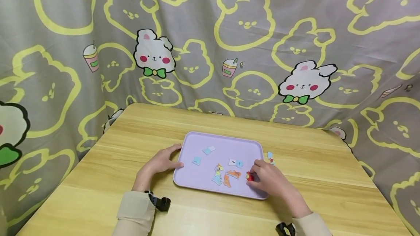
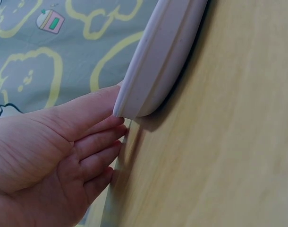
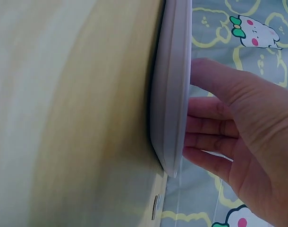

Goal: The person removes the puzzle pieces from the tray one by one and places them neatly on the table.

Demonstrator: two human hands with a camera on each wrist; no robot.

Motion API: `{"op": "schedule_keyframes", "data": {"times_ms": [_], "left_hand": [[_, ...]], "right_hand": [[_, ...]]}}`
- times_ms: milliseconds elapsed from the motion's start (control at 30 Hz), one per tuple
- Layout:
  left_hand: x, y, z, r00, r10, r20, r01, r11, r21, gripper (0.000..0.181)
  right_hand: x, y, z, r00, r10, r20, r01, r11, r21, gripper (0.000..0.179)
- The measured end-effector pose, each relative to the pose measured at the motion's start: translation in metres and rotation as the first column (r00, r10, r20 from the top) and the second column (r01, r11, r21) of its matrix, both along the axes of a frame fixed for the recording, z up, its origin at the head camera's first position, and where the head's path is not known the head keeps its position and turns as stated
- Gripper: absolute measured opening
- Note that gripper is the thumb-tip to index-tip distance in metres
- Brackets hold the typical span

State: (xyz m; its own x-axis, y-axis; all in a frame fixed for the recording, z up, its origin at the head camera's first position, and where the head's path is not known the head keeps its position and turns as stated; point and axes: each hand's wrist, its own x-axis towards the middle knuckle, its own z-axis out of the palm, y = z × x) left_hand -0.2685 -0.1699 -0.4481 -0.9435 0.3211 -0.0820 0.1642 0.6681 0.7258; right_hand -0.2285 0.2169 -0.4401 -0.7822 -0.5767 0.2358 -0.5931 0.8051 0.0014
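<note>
A lilac tray [image 1: 203, 188] lies on the table with several small flat picture pieces on it. My right hand [image 1: 270, 178] reaches over its right side, thumb and fingers around a red and yellow piece [image 1: 249, 177]. In the right wrist view the tray's rim hides the fingertips of that hand [image 3: 248, 127]. Left of it lie an orange piece [image 1: 233, 174], another orange piece [image 1: 227, 181] and a yellow and blue piece [image 1: 217, 178]. My left hand [image 1: 160, 161] rests at the left rim, thumb touching it, fingers loosely extended [image 2: 54, 156].
White and light-blue pieces [image 1: 236, 163] lie toward the tray's right; a blue piece [image 1: 196, 160] and a blue-white piece [image 1: 208, 150] lie on the left. Small colourful pieces [image 1: 270, 156] sit on the wooden table [image 1: 315, 170] beyond the right rim. A patterned curtain [image 1: 197, 21] surrounds the table.
</note>
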Motion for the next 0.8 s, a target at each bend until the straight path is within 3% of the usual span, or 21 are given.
{"op": "schedule_keyframes", "data": {"times_ms": [200,467,800], "left_hand": [[-0.0011,0.0008,-0.0002,1.000,-0.005,0.001,0.005,1.000,-0.002,0.071],[-0.0012,0.0001,-0.0013,1.000,-0.004,0.001,0.004,1.000,-0.004,0.071],[-0.0005,-0.0011,-0.0016,1.000,0.005,0.009,-0.005,1.000,-0.002,0.072]], "right_hand": [[-0.0007,-0.0020,0.0006,1.000,-0.019,0.004,0.019,1.000,-0.003,0.030],[-0.0020,-0.0032,-0.0005,0.995,-0.061,0.082,0.064,0.997,-0.030,0.030],[-0.0042,-0.0022,-0.0052,0.990,-0.060,0.124,0.073,0.992,-0.104,0.028]]}}
